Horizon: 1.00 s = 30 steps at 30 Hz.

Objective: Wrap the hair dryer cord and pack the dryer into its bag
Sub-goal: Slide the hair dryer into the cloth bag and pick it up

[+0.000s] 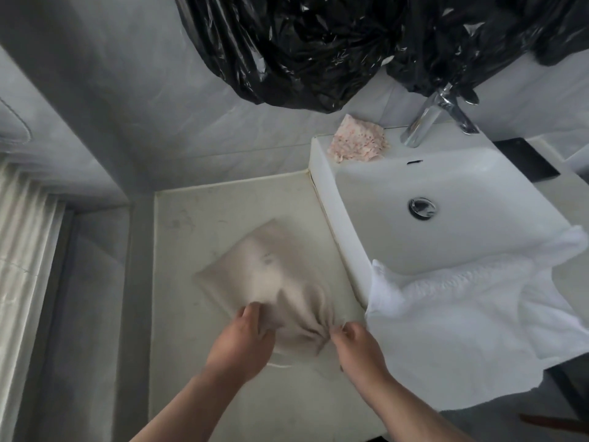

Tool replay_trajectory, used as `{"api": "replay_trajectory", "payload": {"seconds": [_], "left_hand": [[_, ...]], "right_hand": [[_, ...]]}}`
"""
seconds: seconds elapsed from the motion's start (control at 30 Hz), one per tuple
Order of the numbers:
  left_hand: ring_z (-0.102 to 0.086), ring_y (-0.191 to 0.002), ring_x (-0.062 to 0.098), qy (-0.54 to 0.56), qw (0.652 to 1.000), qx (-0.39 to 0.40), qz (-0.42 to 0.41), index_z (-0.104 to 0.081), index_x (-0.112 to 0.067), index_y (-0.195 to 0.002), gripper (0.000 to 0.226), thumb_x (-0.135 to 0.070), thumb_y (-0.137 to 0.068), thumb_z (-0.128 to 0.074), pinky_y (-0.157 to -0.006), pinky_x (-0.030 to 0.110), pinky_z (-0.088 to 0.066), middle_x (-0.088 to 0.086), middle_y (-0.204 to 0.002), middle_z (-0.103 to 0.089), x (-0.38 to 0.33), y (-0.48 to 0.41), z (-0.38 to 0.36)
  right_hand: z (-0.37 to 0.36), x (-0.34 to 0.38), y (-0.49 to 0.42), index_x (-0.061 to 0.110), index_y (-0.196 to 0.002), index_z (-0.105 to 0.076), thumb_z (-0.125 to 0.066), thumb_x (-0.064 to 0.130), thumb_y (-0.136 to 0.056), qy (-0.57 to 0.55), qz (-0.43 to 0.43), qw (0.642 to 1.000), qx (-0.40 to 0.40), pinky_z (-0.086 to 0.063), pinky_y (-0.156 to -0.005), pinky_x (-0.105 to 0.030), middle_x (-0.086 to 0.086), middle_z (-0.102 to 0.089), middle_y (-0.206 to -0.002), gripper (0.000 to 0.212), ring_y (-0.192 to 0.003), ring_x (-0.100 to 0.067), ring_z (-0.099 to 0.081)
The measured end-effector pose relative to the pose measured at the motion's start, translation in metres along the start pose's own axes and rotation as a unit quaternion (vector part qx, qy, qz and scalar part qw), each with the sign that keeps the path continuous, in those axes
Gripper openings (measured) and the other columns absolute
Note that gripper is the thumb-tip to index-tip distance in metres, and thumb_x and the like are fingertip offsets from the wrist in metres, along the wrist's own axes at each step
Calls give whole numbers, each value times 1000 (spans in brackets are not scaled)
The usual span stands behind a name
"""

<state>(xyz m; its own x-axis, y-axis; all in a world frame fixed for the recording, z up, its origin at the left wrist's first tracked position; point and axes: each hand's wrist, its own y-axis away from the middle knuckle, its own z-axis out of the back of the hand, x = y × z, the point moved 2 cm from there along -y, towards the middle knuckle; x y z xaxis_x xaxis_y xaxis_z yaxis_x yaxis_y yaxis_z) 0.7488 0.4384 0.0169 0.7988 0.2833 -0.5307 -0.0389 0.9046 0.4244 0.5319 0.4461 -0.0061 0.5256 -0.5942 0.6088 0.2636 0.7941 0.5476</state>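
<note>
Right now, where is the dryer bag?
In the head view the beige bag lies on the counter, left of the white sink, its gathered mouth pinched between the left hand and right hand.

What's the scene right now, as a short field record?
bag: beige cloth bag on the counter, bulging, mouth gathered
dryer: not visible
left hand: gripping the bag's mouth
right hand: pinching the gathered mouth
sink: right of the bag
towel: white, draped over the sink's front edge
</note>
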Motion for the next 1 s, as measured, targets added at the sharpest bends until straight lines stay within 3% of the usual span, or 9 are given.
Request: {"api": "replay_trajectory", "payload": {"seconds": [0.1, 0.2, 0.27, 0.33, 0.47, 0.6, 0.7, 0.83, 1.0], "left_hand": [[-62, -76, 15, 36, 998, 11, -56, -64, -22, -103, 17, -31, -89, -60, -75, 31, -50, -5, -91, -67, -4, 10, -9], [-63, -71, 17, 106, 989, -105, 0, -69, -23, -93, 7, -23, -87, -69, -68, 29, -47, -3, -79, -68, 6, 3, 6], [-65, -93, 31, 139, 975, -159, 73, -69, -11, -110, 28, -19, -83, -73, -80, 32, -47, 12, -101, -68, 27, -15, 19], [-57, -117, 38, 152, 967, -128, 161, -57, -7, -131, 63, -33, -76, -73, -96, 40, -45, 19, -127, -60, 48, -33, 33], [-58, -117, 32, 230, 948, -71, 207, -47, -16, -144, 97, -57, -57, -61, -102, 43, -47, 10, -132, -60, 70, -52, 39], [-66, -98, 25, 253, 952, -66, 158, -57, -26, -131, 64, -46, -72, -70, -88, 39, -54, 4, -113, -68, 65, -67, 30], [-64, -81, 25, 288, 938, -94, 167, -60, -21, -108, 23, -30, -88, -69, -71, 35, -52, 5, -96, -67, 61, -75, 24], [-51, -64, 23, 309, 927, -120, 175, -60, -10, -81, 30, -37, -89, -68, -56, 33, -40, 6, -70, -57, 70, -83, 22], [-54, -70, 24, 414, 884, -110, 186, -58, -12, -85, 25, -30, -85, -75, -63, 38, -44, 12, -83, -60, 68, -82, 18]], "right_hand": [[6, 3, -10, 21, -101, -62, -56, 42, -88, -128, -71, 987, 67, -60, -66, -36, -3, -66, -94, 26, -83, -22, -67], [14, 1, -22, 25, -101, -66, -58, 46, -83, -115, -56, 988, 85, -61, -77, -45, -3, -70, -101, 29, -89, -22, -69], [14, -2, -27, 24, -99, -68, -60, 45, -84, -135, -74, 983, 104, -60, -81, -47, -4, -72, -103, 27, -92, -23, -70], [12, -1, -27, 24, -102, -69, -61, 42, -86, -165, -99, 973, 128, -60, -83, -48, -3, -73, -105, 26, -93, -24, -71], [7, 2, -29, 22, -110, -68, -61, 39, -87, -211, -122, 961, 130, -58, -88, -48, -4, -75, -103, 30, -94, -27, -71], [2, 0, -30, 18, -115, -67, -61, 46, -90, -368, -191, 894, 173, -55, -92, -42, -10, -75, -110, 38, -105, -29, -69], [0, 1, -28, 17, -122, -64, -62, 46, -89, -379, -191, 884, 195, -55, -93, -42, -10, -74, -113, 44, -106, -27, -70], [-4, 2, -27, 16, -125, -63, -60, 43, -91, -457, -201, 843, 202, -48, -102, -50, -10, -72, -118, 44, -112, -27, -67], [2, -2, -26, 18, -125, -62, -62, 41, -90, -464, -208, 839, 195, -50, -99, -51, -8, -73, -116, 42, -111, -27, -67]]}}
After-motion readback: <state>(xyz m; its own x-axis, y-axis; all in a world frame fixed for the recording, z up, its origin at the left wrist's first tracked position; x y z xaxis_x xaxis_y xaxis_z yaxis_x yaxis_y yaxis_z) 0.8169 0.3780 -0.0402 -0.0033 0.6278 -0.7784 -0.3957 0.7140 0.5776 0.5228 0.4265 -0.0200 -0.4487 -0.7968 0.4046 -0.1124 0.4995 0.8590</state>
